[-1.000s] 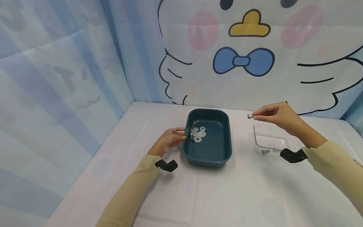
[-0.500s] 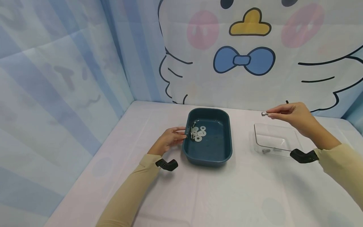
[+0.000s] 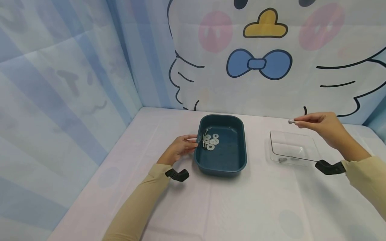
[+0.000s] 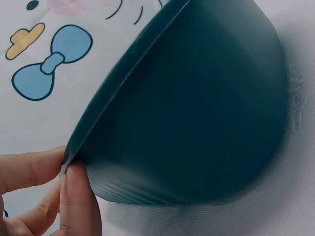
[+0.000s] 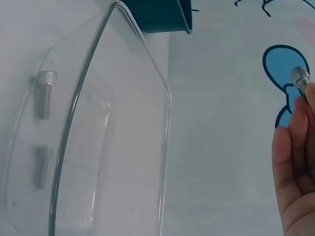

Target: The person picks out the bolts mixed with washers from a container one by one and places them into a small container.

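My right hand point(image 3: 325, 127) pinches a silver bolt point(image 3: 291, 121) by its shank, with the round head pointing left. In the right wrist view the knurled head of the bolt point(image 5: 299, 76) stands out past the fingertips. Below the hand sits a clear plastic box point(image 3: 297, 145), with two bolts point(image 5: 45, 96) visible through its wall. My left hand point(image 3: 181, 147) pinches the left rim of a dark teal tray point(image 3: 227, 160). Several flat washers point(image 3: 210, 147) lie at the left side of that tray, next to a few bolts point(image 3: 203, 142) close to its wall.
A pale cloth point(image 3: 241, 207) covers the table. Behind it rises a printed curtain point(image 3: 187, 43) with a cartoon face and blue bow tie, and another blue-striped curtain point(image 3: 66, 93) closes the left side. The tray and the clear box stand apart, side by side.
My right hand has moved to the right with the bolt, from the gap between the containers to above the back of the clear box. The left hand and tray stay put.
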Demonstrator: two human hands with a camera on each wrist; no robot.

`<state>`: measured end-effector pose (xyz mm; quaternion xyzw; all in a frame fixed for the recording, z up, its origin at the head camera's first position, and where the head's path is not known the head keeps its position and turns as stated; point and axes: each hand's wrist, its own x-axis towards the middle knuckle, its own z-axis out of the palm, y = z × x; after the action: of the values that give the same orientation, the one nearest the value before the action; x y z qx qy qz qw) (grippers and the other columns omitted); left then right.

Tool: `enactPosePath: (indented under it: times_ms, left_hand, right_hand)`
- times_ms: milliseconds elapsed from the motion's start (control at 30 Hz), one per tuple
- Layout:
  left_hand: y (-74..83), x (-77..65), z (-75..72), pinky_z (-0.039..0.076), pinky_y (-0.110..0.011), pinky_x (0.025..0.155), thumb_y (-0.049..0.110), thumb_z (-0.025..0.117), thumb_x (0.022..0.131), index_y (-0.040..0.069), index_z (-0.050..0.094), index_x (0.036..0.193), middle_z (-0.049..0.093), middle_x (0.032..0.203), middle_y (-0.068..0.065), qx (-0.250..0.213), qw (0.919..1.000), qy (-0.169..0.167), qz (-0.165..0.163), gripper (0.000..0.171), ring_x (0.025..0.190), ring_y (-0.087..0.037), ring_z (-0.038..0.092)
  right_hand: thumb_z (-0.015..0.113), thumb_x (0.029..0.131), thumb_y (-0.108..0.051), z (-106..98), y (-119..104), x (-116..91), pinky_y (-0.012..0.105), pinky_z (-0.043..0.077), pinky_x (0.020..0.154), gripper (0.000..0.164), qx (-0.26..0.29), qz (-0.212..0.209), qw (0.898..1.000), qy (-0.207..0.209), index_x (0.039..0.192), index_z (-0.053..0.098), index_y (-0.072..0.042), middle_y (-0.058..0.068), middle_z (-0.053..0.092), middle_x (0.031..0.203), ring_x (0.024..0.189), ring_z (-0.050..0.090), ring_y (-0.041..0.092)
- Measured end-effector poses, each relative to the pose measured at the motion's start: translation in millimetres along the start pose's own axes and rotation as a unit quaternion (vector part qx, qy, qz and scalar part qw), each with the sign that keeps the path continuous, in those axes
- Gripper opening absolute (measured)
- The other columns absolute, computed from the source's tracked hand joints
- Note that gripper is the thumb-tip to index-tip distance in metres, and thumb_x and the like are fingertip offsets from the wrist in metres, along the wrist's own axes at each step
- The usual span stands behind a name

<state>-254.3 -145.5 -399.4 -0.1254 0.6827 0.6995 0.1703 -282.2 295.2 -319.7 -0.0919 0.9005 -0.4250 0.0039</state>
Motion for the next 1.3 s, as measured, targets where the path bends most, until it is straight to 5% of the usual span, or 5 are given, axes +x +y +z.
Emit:
enactPosePath:
  times_ms: [500,633,800,1067,1300]
  left_hand:
    - [-0.6,-0.7,-0.3,0.052,-0.019,0.068,-0.001,0.062,0.087,0.009,0.055,0.130,0.062,0.118,-0.010,0.001,1.0000,0.002,0.000,0.045,0.082,-0.009,0.063]
    - [-0.4,-0.7,-0.4,0.052,-0.018,0.068,0.000,0.062,0.087,0.010,0.055,0.130,0.061,0.119,-0.010,0.001,1.0000,0.002,-0.002,0.045,0.083,-0.009,0.063]
    - [0.0,-2.0,-0.1,0.052,-0.019,0.068,0.000,0.062,0.087,0.010,0.055,0.130,0.061,0.120,-0.010,0.001,1.0000,0.003,0.001,0.045,0.082,-0.009,0.063]
    - [-0.5,-2.3,-0.4,0.052,-0.019,0.068,0.000,0.062,0.087,0.009,0.055,0.130,0.061,0.122,-0.012,0.007,1.0000,0.002,0.005,0.044,0.083,-0.010,0.063]
    - [0.7,-2.8,0.1,0.052,-0.019,0.068,0.001,0.062,0.087,0.009,0.055,0.131,0.061,0.122,-0.012,0.005,1.0000,0.003,0.002,0.045,0.081,-0.009,0.062]
  right_hand:
    - [0.065,0.088,-0.036,1.6,31.7,2.4,0.004,0.044,0.067,0.023,-0.010,0.033,0.999,-0.005,0.107,0.071,-0.025,-0.038,0.056,0.082,0.079,0.054,-0.015]
    - [0.064,0.088,-0.036,0.5,37.6,3.9,0.027,0.054,0.082,0.034,-0.035,0.039,0.999,-0.006,0.113,0.069,-0.013,-0.039,0.054,0.082,0.078,0.054,-0.016]
    - [0.064,0.088,-0.037,0.6,42.7,4.1,0.059,0.037,0.096,0.030,-0.027,0.060,0.998,-0.014,0.110,0.070,-0.018,-0.041,0.053,0.080,0.077,0.053,-0.018]
    - [0.066,0.087,-0.035,4.5,51.4,1.1,0.007,0.044,0.067,0.028,-0.009,0.053,0.998,-0.014,0.106,0.071,-0.014,-0.037,0.057,0.080,0.076,0.056,-0.013]
    - [0.064,0.088,-0.036,7.5,54.3,-0.5,0.041,0.048,0.088,0.033,-0.020,0.059,0.998,-0.025,0.109,0.070,-0.011,-0.038,0.057,0.080,0.077,0.056,-0.014]
